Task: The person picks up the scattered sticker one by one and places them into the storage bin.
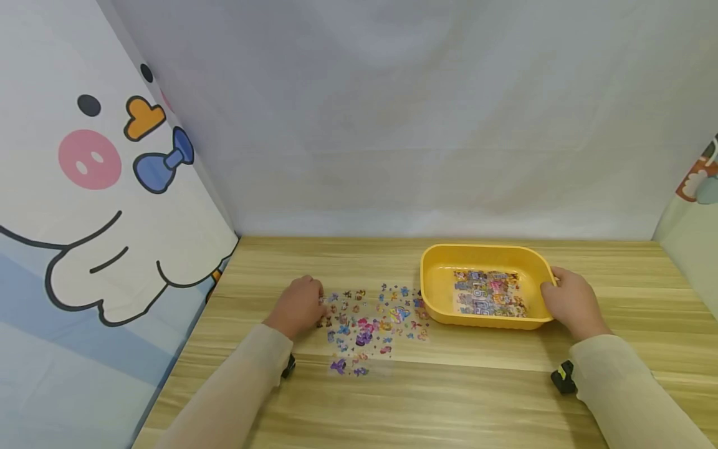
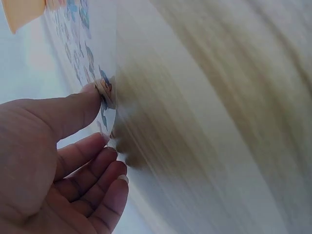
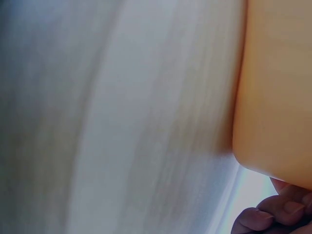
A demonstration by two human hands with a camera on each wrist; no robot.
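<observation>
On the left of the table, my left hand [image 1: 297, 304] pinches the left edge of a clear sticker sheet [image 1: 342, 318] printed with small colourful cartoon figures. In the left wrist view the thumb [image 2: 80, 109] lies on the sheet's edge, the index fingertip is close by at its corner, and the other fingers are loosely curled. My right hand [image 1: 574, 302] grips the right end of a yellow plastic basin [image 1: 477, 321], thumb over the rim. Inside the basin lies another sticker sheet [image 1: 488, 293], densely printed. The right wrist view shows the basin's outer wall [image 3: 278, 97] and a few curled fingers [image 3: 273, 212].
More stickers [image 1: 401, 312] spread between the left hand and the basin, reaching the basin's left side. Under everything is a wood-grain table [image 1: 437, 399]. A pale cloth wall [image 1: 421, 156] rises behind its back edge, and a cartoon-printed cloth [image 1: 112, 249] hangs at the left.
</observation>
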